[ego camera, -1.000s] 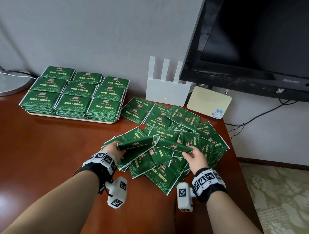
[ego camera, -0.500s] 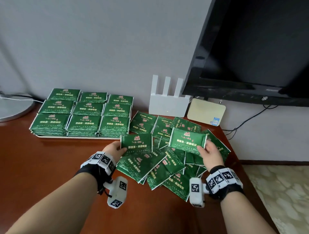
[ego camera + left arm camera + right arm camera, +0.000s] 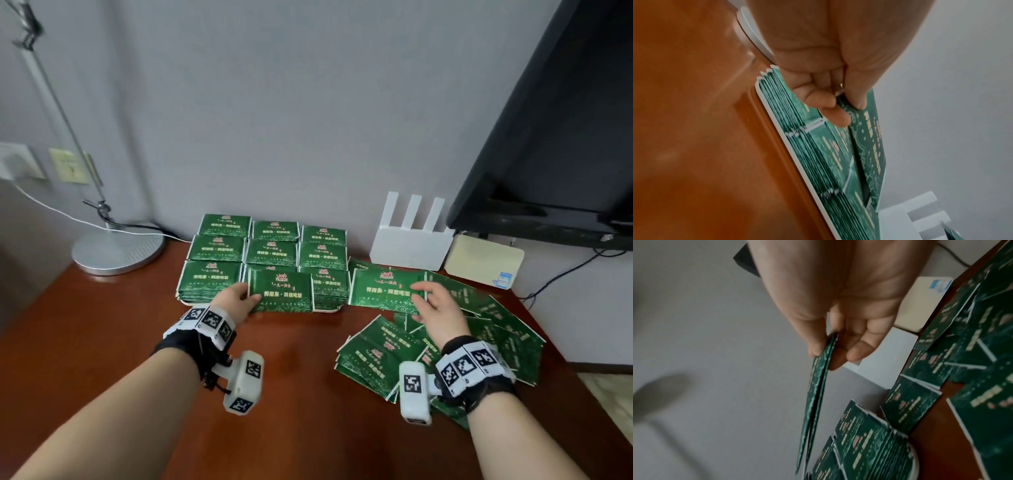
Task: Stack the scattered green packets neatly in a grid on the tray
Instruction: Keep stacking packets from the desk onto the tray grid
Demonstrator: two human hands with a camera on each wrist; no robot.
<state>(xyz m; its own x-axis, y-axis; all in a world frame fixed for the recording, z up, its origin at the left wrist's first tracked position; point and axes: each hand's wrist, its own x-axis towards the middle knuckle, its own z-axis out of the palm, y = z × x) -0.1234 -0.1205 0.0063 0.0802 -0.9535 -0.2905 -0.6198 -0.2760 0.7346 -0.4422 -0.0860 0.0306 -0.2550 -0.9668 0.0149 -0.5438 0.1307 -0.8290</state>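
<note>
Glossy reddish-brown wooden desk (image 3: 102,342) under us, grey wall behind. Our left hand (image 3: 236,301) pinches a flat, shiny green foil packet with gold lettering (image 3: 281,291) over the white tray (image 3: 789,146)'s 6 o'clock stack; half a second ago it was above the scattered packet pile (image 3: 445,342). Our right hand (image 3: 438,308) pinches another green packet (image 3: 387,291) at 3 o'clock of the tray.

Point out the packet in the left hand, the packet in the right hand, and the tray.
Left-hand packet (image 3: 281,291), head view, centre of its face.
Right-hand packet (image 3: 383,289), head view, printed face.
Tray (image 3: 777,123), left wrist view, white rim.
</note>
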